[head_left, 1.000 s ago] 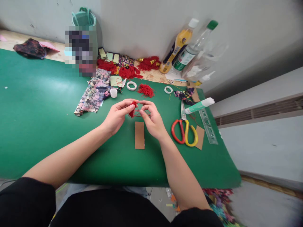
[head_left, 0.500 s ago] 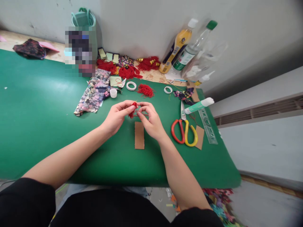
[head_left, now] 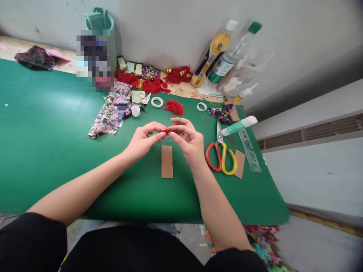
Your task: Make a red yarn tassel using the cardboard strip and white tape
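Note:
My left hand [head_left: 141, 140] pinches a small red thread tassel [head_left: 166, 131] between thumb and fingers; most of the bundle is hidden behind them. From the other side, my right hand [head_left: 189, 142] has its thumb and forefinger closed at the tassel's right end, its other fingers loosely bent. A thin dark red strand [head_left: 163, 139] loops just below the fingertips. Under the hands, a brown cardboard strip [head_left: 167, 162] lies flat on the green table [head_left: 127, 196]. Beyond them rests a loose bundle of red threads [head_left: 174, 108].
Scissors [head_left: 217, 156] with red and yellow handles lie to the right, by a glue stick [head_left: 239, 126] and a clear ruler [head_left: 250, 151]. Tape rolls [head_left: 157, 102], floral cloth [head_left: 112, 109] and finished red tassels [head_left: 178, 75] sit farther back. Bottles [head_left: 212, 54] lean at the wall.
The tassel has turned from hanging upright to lying sideways between my fingertips. My right hand has shifted right, its fingers raised, and now grips the tassel's end instead of the strand.

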The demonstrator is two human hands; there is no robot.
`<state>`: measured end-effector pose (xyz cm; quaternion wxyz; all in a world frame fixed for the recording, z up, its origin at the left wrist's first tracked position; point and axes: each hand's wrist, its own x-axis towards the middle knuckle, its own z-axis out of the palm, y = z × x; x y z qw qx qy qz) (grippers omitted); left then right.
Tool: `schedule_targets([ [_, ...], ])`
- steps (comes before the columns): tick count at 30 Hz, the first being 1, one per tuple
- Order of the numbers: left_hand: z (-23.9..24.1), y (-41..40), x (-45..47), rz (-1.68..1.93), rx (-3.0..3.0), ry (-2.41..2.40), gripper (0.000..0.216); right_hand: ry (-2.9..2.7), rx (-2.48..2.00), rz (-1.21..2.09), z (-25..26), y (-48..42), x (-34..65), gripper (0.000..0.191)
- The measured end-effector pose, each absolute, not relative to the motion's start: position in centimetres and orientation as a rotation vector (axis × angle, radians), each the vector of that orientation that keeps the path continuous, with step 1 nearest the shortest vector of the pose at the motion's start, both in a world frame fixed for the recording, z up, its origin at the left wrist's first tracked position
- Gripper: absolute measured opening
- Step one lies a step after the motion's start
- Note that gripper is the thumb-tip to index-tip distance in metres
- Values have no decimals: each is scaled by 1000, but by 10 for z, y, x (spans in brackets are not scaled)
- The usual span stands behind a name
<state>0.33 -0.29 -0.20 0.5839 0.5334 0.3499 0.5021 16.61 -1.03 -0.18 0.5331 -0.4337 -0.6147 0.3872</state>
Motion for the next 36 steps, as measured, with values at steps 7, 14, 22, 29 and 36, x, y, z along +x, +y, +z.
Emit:
schedule_targets([
  [7,-2,-4,3,1185,1448,904,13,-1462,-1057,917,-3,-12,165,19],
  [14,-4,-5,5,1177,1501,930,13,-1435,-1020,894,-4,-10,165,15],
  [22,-5,-4,4,1118,1487,919,19,-1450,-1031,855,-5,-9,166,10],
  [29,-5,-8,-1,1226,1475,1001,23,-1402,-998,883,-4,-10,167,10],
  [36,-1,-11,7,1182,1313,786,35,-1516,-1017,861,-5,-9,169,15],
])
